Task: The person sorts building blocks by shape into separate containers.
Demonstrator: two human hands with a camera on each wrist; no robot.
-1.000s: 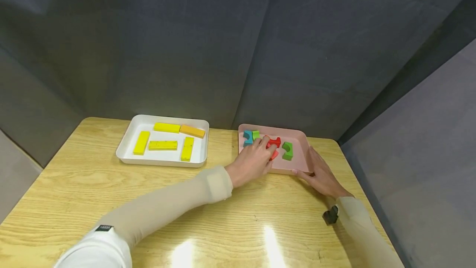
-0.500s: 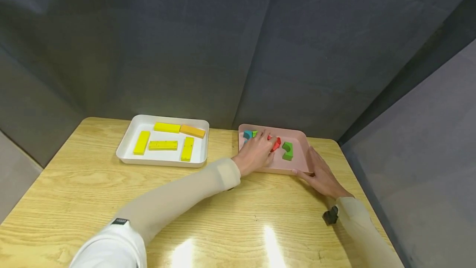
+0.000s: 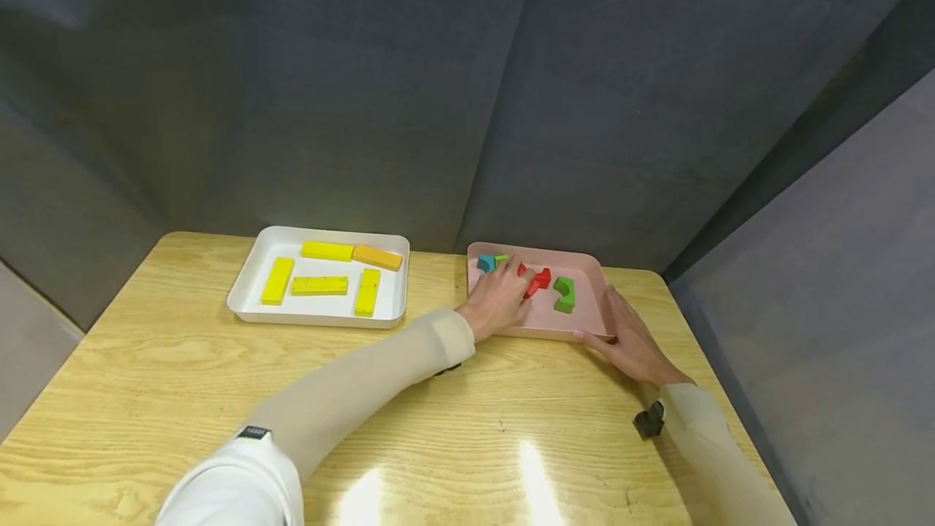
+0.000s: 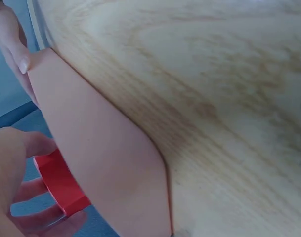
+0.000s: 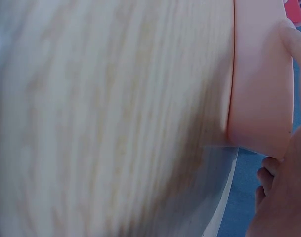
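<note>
My left hand (image 3: 498,297) reaches into the pink tray (image 3: 584,268) from the front left. In the left wrist view its thumb and fingers pinch a red block (image 4: 64,185) just behind the tray's front wall. Red pieces (image 3: 542,277) show beside the fingertips in the head view, partly covered by the hand. My right hand (image 3: 634,341) grips the tray's front right corner, thumb on the front wall and fingers along the right side. A green block with a curved notch (image 3: 565,295) lies right of the red pieces. A blue block (image 3: 486,264) and a light green block (image 3: 501,260) are partly hidden behind the left hand.
To the left, a white tray (image 3: 248,303) holds several yellow blocks (image 3: 319,286) and one orange block (image 3: 377,257). Both trays rest on a wooden table (image 3: 409,461). Dark curtains (image 3: 329,88) hang close behind the table.
My left hand has shifted slightly up and right over the pink tray. The front red piece has moved back toward the other red part. My right hand stays at the tray's corner.
</note>
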